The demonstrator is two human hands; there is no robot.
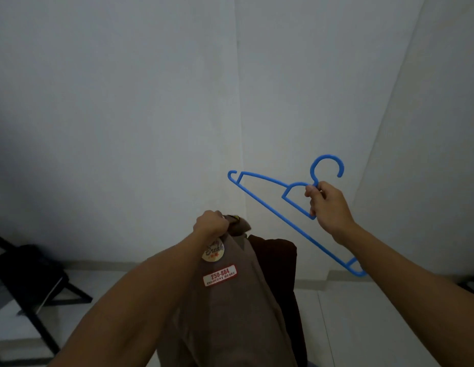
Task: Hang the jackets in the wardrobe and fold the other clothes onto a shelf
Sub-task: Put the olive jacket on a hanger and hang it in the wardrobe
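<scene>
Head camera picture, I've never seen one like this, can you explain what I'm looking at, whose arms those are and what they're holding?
The camera sits on a person's head and looks forward and down, so the two bare arms reaching in from the bottom are the wearer's own. No machine is involved.

The left hand grips a brown jacket by its top, so it hangs down. The jacket bears a round patch and a red-and-white label. A darker cloth shows right behind it; whether that is lining or another garment I cannot tell.

The right hand holds a blue hanger just below its hook, tilted, with nothing on it yet.

Behind them are plain pale walls and a pale floor. At lower left stands a dark frame, too dim to identify.
</scene>
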